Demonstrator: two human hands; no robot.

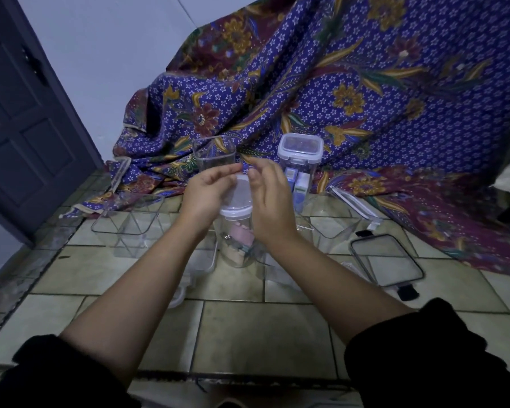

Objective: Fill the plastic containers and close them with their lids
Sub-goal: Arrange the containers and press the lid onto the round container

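Note:
A tall clear container (237, 245) stands on the tiled floor in the middle, with pink and beige items inside and a white-rimmed lid (238, 201) on top. My left hand (208, 191) hovers at the lid's left side, fingers loosely curled. At the lid's right side is my right hand (270, 198), fingers relaxed. Whether either hand touches the lid is unclear. Behind to the right stands a closed filled container (299, 169) with small boxes inside. An empty open container (214, 153) stands behind my hands.
Empty clear containers lie at the left (130, 222) and at the right (330, 222). A black-rimmed lid (386, 260) lies on the tiles at the right, a white-rimmed lid (355, 206) leans behind it. A patterned blue cloth (365, 83) covers the back. A dark door (27, 113) is at the left.

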